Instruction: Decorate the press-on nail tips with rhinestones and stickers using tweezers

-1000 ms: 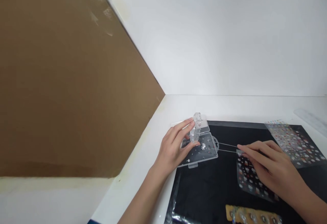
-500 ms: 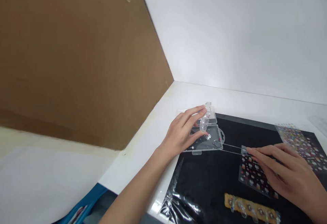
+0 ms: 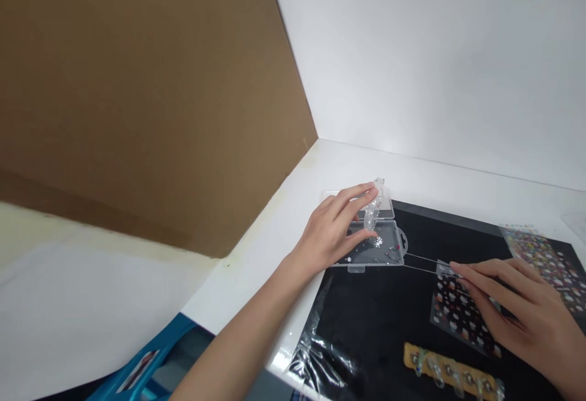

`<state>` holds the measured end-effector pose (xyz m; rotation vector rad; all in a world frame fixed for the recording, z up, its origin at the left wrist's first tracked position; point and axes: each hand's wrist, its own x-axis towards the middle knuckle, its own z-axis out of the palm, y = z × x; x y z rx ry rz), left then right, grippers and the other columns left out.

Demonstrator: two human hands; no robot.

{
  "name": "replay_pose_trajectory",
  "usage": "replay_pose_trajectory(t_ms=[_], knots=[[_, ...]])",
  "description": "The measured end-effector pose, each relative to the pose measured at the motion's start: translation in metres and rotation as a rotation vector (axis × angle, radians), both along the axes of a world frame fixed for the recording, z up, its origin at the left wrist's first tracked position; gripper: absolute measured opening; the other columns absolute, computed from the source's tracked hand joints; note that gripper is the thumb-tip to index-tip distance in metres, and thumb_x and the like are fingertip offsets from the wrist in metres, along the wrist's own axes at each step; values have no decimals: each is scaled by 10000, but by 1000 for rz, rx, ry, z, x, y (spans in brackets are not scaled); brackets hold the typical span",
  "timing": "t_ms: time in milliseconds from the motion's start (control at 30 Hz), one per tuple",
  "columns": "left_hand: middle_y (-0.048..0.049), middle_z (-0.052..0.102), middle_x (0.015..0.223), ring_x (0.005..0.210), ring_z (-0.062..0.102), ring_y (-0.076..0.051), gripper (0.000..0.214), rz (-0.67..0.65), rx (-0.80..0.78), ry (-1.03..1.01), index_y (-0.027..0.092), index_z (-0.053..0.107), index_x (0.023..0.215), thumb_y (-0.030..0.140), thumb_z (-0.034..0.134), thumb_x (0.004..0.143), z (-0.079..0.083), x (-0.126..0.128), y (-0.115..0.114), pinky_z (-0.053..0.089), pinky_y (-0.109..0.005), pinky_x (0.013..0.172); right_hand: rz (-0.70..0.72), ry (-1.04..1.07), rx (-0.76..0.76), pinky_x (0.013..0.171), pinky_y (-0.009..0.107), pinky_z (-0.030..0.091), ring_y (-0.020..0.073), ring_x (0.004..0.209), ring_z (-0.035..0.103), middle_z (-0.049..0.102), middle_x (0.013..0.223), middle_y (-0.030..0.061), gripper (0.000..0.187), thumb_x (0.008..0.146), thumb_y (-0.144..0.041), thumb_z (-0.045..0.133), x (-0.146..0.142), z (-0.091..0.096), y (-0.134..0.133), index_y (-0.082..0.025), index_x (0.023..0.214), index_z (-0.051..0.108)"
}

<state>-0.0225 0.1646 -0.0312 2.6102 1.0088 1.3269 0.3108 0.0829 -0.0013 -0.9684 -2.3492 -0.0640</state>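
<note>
Tweezers (image 3: 423,259) at rim of clear box (image 3: 361,257)

One head-worn camera looks forward and down, close over the left hand (image 3: 332,234) and right hand (image 3: 526,318). It faces the far corner where a brown board (image 3: 137,96) meets a white wall (image 3: 434,53).

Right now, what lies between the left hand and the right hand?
In the head view, thin tweezers held by the right hand bridge the gap over the black mat, tips reaching the clear box by the left hand.
</note>
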Motion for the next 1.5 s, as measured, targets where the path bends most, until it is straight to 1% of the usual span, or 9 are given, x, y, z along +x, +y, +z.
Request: replay_pose_trajectory(t_ms=[167, 367, 500, 633, 800, 1067, 1300, 1400, 1500], knots=[[-157, 647, 1494, 912, 760, -192, 626, 0, 7, -7, 216, 493, 1553, 473, 705, 1023, -1, 0, 1, 665, -405, 848, -4, 19, -22, 776, 294, 517, 126, 817, 695, 770, 1011, 3, 508, 993, -78, 620, -1, 0, 0, -288, 1455, 658], [-164, 646, 1495, 755, 713, -144, 628, 7, -6, 4, 205, 495, 1545, 493, 695, 1024, -1, 0, 1, 652, -408, 805, 23, -51, 9, 799, 304, 524, 143, 841, 697, 783, 1081, 14, 683, 995, -66, 614, 6, -1, 1, -326, 1618, 513], [-159, 640, 1506, 750, 708, -137, 633, 12, -15, 17, 233, 474, 1557, 507, 685, 1027, 0, 0, 1, 650, -402, 806, 45, -84, 17, 800, 321, 523, 157, 848, 698, 788, 1094, 18, 700, 999, -79, 599, 12, 0, 1, -344, 1637, 487], [-166, 638, 1505, 759, 711, -142, 651, 7, -8, 14, 209, 483, 1550, 511, 699, 1015, 0, 0, 1, 650, -407, 811, 50, -76, 20, 780, 334, 518, 152, 795, 698, 798, 1090, 2, 698, 1003, -85, 591, 13, 4, 0, -368, 1632, 489], [-163, 632, 1517, 801, 730, -159, 669, -2, -8, 11, 212, 477, 1560, 500, 715, 1005, -1, 0, 1, 653, -411, 827, 59, -85, 35, 794, 331, 513, 146, 817, 716, 797, 1084, 4, 726, 1003, -60, 583, 10, 7, 2, -354, 1654, 453], [-156, 621, 1529, 813, 728, -165, 659, -3, -25, 10, 225, 467, 1570, 482, 713, 1015, -1, -1, 1, 647, -421, 841, 34, -44, 1, 734, 337, 530, 156, 768, 711, 805, 1062, -4, 728, 983, -72, 587, 10, 7, -1, -394, 1629, 488], [-143, 604, 1549, 799, 715, -158, 669, 1, -50, 20, 290, 410, 1609, 501, 680, 1035, -2, -1, 0, 645, -426, 858, 32, -42, -3, 688, 360, 540, 172, 722, 712, 812, 1035, -16, 720, 973, -89, 579, 7, 11, -2, -435, 1602, 517], [-143, 604, 1548, 796, 716, -157, 670, 1, -51, 22, 287, 414, 1604, 514, 678, 1032, -3, -1, 1, 644, -421, 857, 40, -30, 8, 696, 355, 532, 166, 723, 700, 804, 1025, -13, 719, 970, -79, 581, 6, 15, -3, -423, 1599, 527], [-139, 604, 1551, 797, 716, -157, 684, 2, -55, 25, 295, 411, 1605, 535, 681, 1024, -3, -1, 1, 644, -416, 850, -1, 14, -21, 720, 346, 525, 156, 742, 691, 784, 1027, -8, 707, 973, -66, 588, 3, 16, -4, -420, 1584, 548]])
